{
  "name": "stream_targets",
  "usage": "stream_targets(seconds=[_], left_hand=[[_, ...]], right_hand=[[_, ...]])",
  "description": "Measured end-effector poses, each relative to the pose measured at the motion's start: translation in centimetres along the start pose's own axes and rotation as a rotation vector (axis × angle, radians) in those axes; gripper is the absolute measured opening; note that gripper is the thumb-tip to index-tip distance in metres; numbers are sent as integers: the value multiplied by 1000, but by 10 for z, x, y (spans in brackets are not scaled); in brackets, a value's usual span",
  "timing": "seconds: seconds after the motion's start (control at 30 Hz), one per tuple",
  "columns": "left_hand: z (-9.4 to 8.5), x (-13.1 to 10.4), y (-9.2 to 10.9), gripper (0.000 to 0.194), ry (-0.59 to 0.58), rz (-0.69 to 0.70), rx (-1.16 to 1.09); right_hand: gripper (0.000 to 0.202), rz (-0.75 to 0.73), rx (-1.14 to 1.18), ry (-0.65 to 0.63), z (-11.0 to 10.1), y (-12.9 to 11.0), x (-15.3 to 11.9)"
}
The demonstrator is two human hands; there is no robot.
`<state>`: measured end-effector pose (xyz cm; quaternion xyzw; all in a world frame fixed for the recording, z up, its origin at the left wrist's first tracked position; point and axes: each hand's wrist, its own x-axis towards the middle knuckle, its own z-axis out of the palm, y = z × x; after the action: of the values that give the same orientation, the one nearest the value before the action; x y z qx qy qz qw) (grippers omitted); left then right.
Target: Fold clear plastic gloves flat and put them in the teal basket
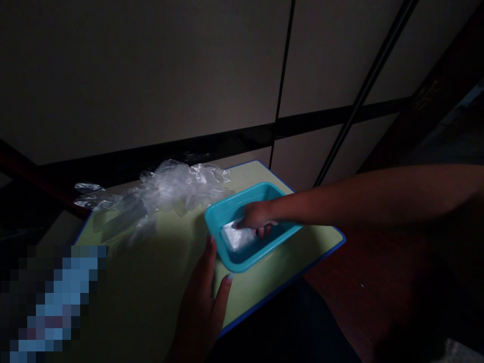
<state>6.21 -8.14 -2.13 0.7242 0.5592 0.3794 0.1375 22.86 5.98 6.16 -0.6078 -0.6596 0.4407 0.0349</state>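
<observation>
A turquoise rectangular plastic basin (244, 264) stands on a pale yellow-green tabletop (170, 262) with a blue edge. Inside it, toward its left end, lies a shiny whitish packet (236, 236). My right hand (259, 216) reaches into the basin from the right, with its fingers curled and closed at the packet's upper right side; part of the grip is hidden. At the basin's near left corner is my left hand (202, 292), thumb and fingers apart. Its fingertips are at or touching the outer wall, and nothing is held in it.
Crumpled clear plastic bags (170, 186) lie along the table's back left. Behind the table rise light cabinet panels (151, 70) with dark strips. A blurred-out blue patch (68, 292) covers the left side. Dark reddish floor (348, 282) shows at right.
</observation>
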Motion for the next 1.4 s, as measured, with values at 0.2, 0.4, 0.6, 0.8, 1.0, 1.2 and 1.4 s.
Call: stream_targets(seconds=[0.2,0.4,0.6,0.8,1.0,1.2,1.4], left_hand=[[1,1,1,69,8,81,66],[0,-1,3,70,-39,70,116],[0,0,3,69,-36,79,146],[0,-2,1,67,-58,91,193],[-1,-4,0,67,-64,102,211],[1,-6,-3,66,-60,106,213],[2,-5,-4,67,-64,98,198]], right_hand=[[26,77,-285,-172,-23,-10,-8],[27,33,-423,-249,-19,-8,-4],[27,83,-534,-268,-23,-10,-2],[24,137,-534,-251,-30,-9,-3],[23,140,-471,-263,-37,6,4],[15,67,-218,-292,-26,16,9],[12,64,-181,-300,-11,13,15]])
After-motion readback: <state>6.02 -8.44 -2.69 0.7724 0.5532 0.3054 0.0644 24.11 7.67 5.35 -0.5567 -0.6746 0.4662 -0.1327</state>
